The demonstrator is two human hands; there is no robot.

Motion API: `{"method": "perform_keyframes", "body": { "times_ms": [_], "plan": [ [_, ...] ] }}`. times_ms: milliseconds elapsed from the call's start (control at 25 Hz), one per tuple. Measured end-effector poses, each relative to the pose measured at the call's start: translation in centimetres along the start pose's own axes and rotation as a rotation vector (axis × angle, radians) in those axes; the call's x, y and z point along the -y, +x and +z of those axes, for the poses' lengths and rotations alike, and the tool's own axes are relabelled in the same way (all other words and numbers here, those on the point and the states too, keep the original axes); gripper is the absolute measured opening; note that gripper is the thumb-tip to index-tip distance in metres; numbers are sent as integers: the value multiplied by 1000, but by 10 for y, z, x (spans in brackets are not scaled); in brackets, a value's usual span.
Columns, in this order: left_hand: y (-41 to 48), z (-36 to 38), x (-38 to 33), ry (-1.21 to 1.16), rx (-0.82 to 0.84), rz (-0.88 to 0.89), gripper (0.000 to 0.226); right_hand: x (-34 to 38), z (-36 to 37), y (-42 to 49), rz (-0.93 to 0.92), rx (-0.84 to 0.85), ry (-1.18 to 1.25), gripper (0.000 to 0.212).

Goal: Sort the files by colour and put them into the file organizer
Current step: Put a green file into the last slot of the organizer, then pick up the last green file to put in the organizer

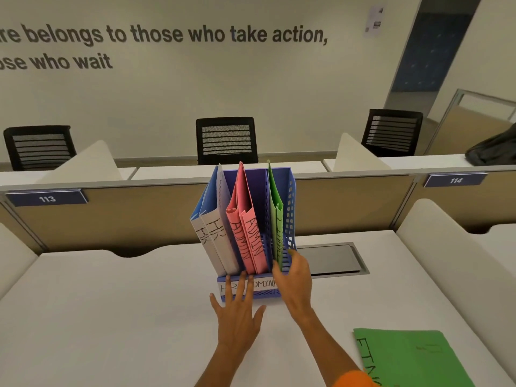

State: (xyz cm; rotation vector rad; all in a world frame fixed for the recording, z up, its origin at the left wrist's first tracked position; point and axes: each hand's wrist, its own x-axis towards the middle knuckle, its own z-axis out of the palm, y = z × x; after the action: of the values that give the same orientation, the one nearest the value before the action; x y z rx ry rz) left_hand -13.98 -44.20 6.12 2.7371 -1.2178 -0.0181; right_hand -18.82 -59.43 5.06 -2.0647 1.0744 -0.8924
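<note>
Here, the organizer point(291, 191) holds blue files point(208, 195), pink files point(251, 236), green files point(274, 202) in separate compartments; left grip point(237, 310) released, right grip point(296, 277) unclear.

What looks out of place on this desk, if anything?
One green file lies flat on the desk, outside the organizer. The other green file already stands in the right slot, so this one looks unsorted.

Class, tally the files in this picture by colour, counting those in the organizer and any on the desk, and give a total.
Blue HR files: 2
Pink ADMIN files: 2
Green files: 3, two in the file organizer, one loose green file on the desk
Total: 7 files
</note>
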Motion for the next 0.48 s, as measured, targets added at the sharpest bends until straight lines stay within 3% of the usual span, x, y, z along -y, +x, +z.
{"method": "perform_keyframes", "body": {
  "times_ms": [280,480],
  "plan": [
    [-37,-12,-24,-50,7,19,81,-25,-55,-72,-78,-56,-175,60],
    [-66,-9,-55,-62,-3,97,81,-48,-105,-112,-21,-97,-331,54]
  ]
}}
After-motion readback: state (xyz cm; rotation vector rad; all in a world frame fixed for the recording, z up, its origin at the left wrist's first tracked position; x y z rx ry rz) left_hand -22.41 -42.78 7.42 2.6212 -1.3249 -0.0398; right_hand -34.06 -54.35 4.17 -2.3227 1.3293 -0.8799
